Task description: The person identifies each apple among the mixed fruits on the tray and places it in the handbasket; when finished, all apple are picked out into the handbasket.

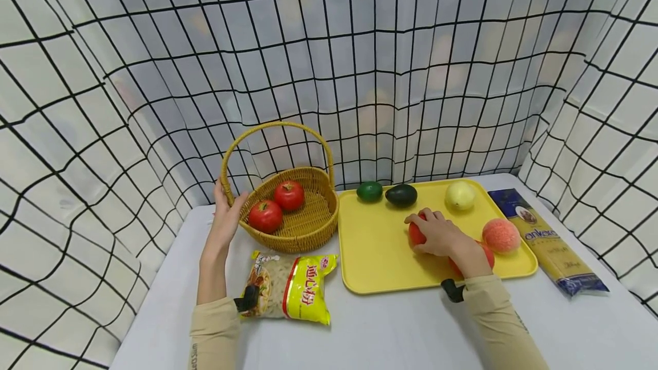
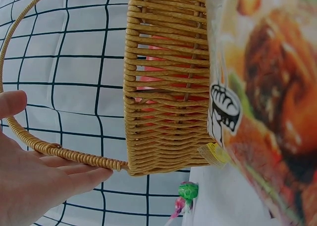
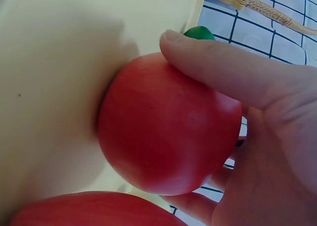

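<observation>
In the head view my right hand [image 1: 439,236] grips a red tomato [image 1: 416,233] low over the yellow tray [image 1: 370,267]. The right wrist view shows the thumb and fingers bent round this tomato [image 3: 166,127]. Another tomato [image 1: 487,254] lies under my right wrist, partly hidden. At the left, the wicker basket [image 1: 308,238] holds two tomatoes [image 1: 265,217]. My left hand [image 1: 224,218] touches the basket's handle [image 2: 74,155], which passes between its thumb and straight fingers [image 2: 89,179].
Two dark green avocado-like fruits [image 1: 401,195], a pale yellow fruit [image 1: 460,195] and a peach [image 1: 501,236] lie on the tray. A noodle bag [image 1: 293,287] sits before the basket. A pasta packet [image 1: 550,241] lies right of the tray. Black netting [image 1: 375,79] surrounds the table.
</observation>
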{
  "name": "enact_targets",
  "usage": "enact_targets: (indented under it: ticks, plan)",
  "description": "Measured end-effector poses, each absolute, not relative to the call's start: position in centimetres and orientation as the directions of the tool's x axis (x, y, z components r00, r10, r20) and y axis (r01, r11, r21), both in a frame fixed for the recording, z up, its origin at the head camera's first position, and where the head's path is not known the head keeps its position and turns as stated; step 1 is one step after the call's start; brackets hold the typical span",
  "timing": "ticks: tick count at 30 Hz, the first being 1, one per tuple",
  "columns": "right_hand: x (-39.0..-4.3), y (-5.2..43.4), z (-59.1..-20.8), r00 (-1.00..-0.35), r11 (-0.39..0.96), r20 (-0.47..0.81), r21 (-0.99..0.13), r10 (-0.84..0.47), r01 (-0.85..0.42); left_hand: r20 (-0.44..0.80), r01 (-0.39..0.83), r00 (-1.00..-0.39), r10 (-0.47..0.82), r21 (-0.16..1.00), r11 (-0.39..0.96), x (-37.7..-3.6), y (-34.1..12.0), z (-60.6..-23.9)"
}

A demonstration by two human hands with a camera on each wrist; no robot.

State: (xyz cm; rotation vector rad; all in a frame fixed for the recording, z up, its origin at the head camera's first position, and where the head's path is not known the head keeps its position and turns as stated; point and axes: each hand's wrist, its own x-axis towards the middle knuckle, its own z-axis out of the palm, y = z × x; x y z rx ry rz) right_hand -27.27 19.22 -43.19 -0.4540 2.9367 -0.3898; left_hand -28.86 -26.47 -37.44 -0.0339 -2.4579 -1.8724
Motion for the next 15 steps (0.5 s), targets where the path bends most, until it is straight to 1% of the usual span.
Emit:
enact_targets:
  ticks: [6, 11, 15]
  plan:
    - [-27.3, 19.2, -43.0, -0.941, 0.923, -0.144, -0.289, -0.305, -0.255, 0.068, 0.061, -0.997, -0.018, 0.958, 0.280, -29.6, -27.1, -38.4]
    - [-27.3, 19.3, -42.9, -0.937, 0.921, -0.151, -0.286, -0.316, -0.265, 0.076, 0.067, -0.997, -0.019, 0.956, 0.287, -29.8, -27.1, -38.9]
    - [-27.2, 19.5, -42.7, -0.936, 0.917, -0.156, -0.307, -0.314, -0.256, 0.084, 0.075, -0.996, -0.017, 0.955, 0.288, -29.9, -27.1, -39.0]
